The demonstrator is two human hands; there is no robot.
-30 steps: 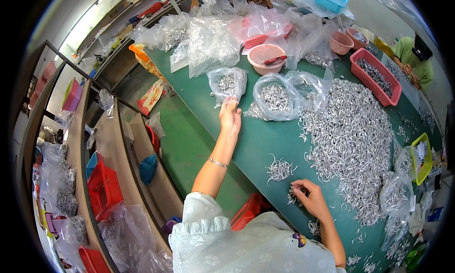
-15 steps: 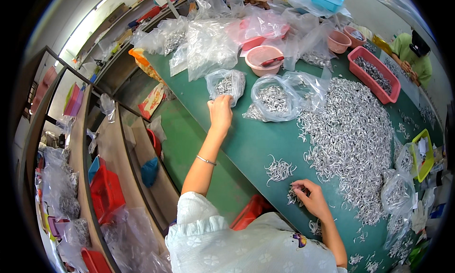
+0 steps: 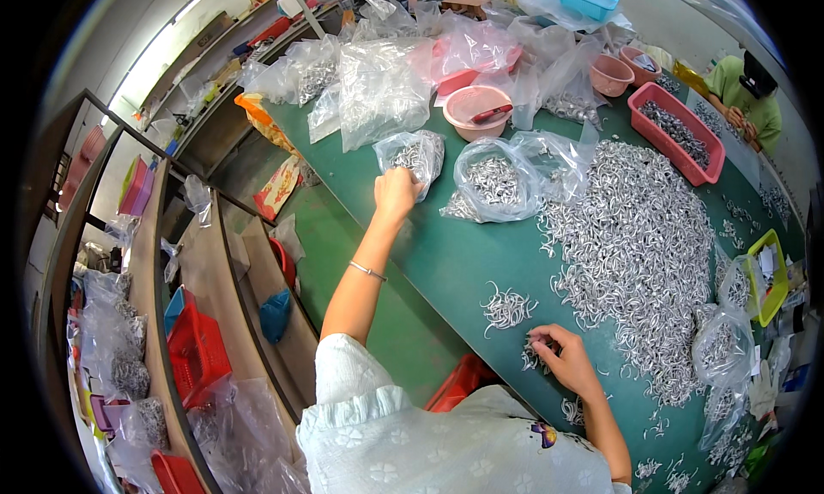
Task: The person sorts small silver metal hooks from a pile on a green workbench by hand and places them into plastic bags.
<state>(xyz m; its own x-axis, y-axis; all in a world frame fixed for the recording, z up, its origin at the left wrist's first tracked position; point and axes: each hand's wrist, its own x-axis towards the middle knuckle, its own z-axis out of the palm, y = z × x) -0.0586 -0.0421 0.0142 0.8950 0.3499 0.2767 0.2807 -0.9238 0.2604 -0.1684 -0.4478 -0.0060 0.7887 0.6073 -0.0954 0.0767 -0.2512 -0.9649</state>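
My left hand [image 3: 397,193] is stretched out to the near edge of a small clear plastic bag [image 3: 433,161] part-filled with curved silvery metal pieces. Its fingers are curled closed against the bag, and what they grip is hidden. My right hand [image 3: 564,358] rests on the green table with its fingers bent around a small heap of curved metal pieces [image 3: 534,357], which its fingertips touch. Just beyond it lies another small heap [image 3: 507,309]. A second, fuller clear bag [image 3: 495,185] of the same pieces sits to the right of the first.
A broad pile of metal pieces [image 3: 635,254] covers the right of the green table [image 3: 438,266]. Behind stand a pink bowl [image 3: 477,125], a long pink tray [image 3: 705,173] and large plastic bags [image 3: 386,90]. A co-worker [image 3: 751,99] sits far right. Wooden shelves [image 3: 210,271] stand left.
My left hand has shifted slightly left and its fingers have curled into a more fist-like shape at the small bag. My right hand has stayed at its heap.
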